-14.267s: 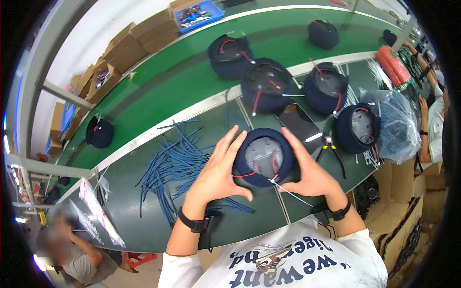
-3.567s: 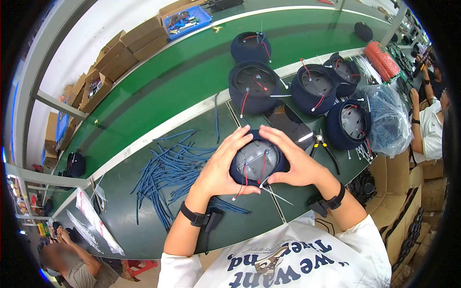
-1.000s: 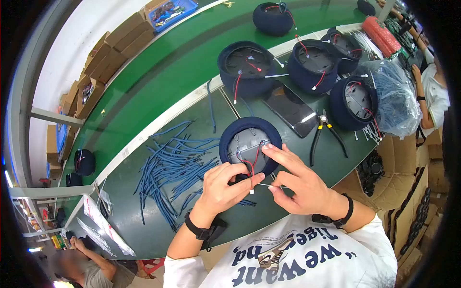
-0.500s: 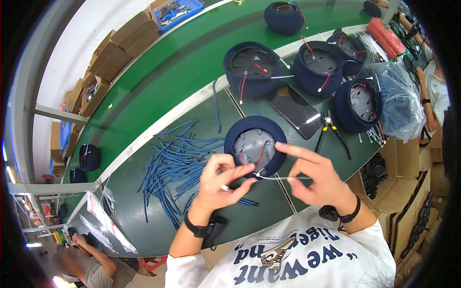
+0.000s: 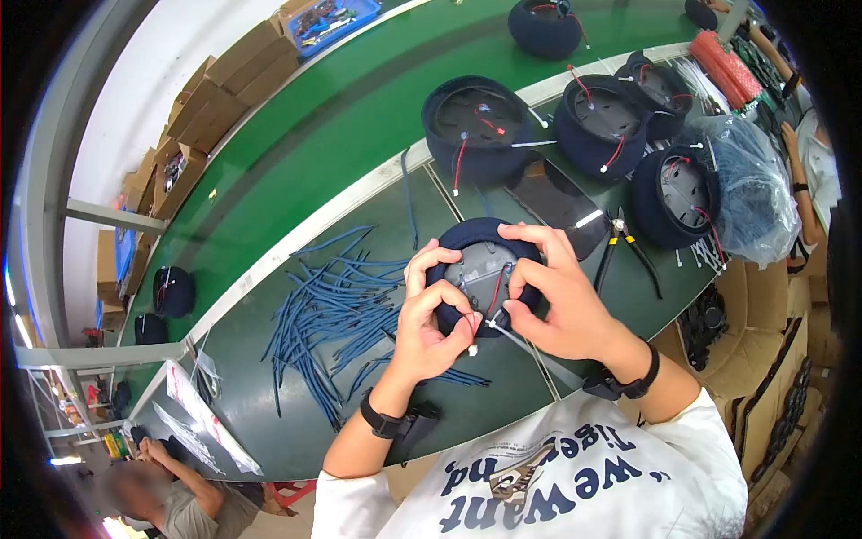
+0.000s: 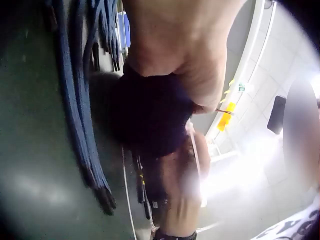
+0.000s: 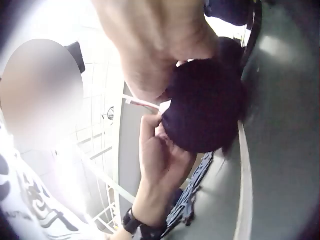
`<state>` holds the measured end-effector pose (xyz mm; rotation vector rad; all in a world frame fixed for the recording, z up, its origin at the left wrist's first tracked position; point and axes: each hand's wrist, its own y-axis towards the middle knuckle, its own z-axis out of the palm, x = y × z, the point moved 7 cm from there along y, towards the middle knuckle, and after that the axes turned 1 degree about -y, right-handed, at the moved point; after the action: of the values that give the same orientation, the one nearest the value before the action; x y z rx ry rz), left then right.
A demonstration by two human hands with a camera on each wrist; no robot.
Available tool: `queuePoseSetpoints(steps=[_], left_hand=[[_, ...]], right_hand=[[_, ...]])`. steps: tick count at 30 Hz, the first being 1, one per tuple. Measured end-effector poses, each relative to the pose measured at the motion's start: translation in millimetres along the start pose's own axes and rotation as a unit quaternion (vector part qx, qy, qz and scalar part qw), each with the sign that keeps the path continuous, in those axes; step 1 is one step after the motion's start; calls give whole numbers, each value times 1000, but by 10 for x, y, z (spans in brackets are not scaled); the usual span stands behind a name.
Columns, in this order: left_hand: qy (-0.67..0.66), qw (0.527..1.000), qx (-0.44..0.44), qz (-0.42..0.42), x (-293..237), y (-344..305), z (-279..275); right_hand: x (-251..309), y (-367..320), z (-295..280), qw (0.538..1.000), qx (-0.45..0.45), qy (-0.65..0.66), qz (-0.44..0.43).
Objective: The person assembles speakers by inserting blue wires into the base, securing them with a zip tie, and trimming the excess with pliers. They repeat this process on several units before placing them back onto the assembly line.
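Note:
A round navy fabric-covered piece [image 5: 476, 232] with a grey plastic inner shell [image 5: 480, 262] stands over the green table, between both hands. My left hand [image 5: 433, 328] grips its left side, fingertips curled over the rim, thumb low at the near edge. My right hand [image 5: 566, 301] grips the right side, fingers bent over the rim toward the shell. Red wires [image 5: 496, 292] run inside, and a white connector [image 5: 473, 350] hangs by the left thumb. At the near rim sits a white cable tie [image 5: 493, 324], its tail stretching under the right hand. Both wrist views show the dark fabric underside [image 6: 150, 115].
Blue cords [image 5: 337, 305] lie heaped at left. Similar navy pieces [image 5: 480, 166] stand behind and right. A black phone-like slab [image 5: 557, 198], yellow-and-black cutters [image 5: 624, 247] and a plastic bag [image 5: 750, 202] lie at right. A green conveyor belt [image 5: 296, 153] runs along the back.
The right hand has left its pointing pose by the tie's tail and closed over the right rim. The left fingers have moved up onto the left rim. Earlier, both hands clasped the piece's sides.

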<state>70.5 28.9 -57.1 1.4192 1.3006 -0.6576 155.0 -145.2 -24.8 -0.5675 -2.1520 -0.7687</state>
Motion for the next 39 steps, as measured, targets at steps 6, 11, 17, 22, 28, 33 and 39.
queuePoseSetpoints(steps=[6,11,17,22,28,33,39], left_hand=[[-91,994,-54,-5,57,32,-30],[-209,977,13,-51,277,212,-315],[-99,995,-5,-2,183,394,50],[-92,994,-27,-46,225,347,74],[-131,989,67,-11,161,355,-18],[-144,983,111,-18,165,247,-18],[-86,994,69,-16,150,232,18]], right_hand=[[-255,23,-13,987,-60,121,92],[-452,175,28,973,-44,218,62],[-540,237,284,947,-43,306,82],[-676,248,408,863,-7,473,177],[-409,178,115,974,-60,216,17],[-266,111,103,988,26,148,19],[-237,27,154,994,-67,72,54]])
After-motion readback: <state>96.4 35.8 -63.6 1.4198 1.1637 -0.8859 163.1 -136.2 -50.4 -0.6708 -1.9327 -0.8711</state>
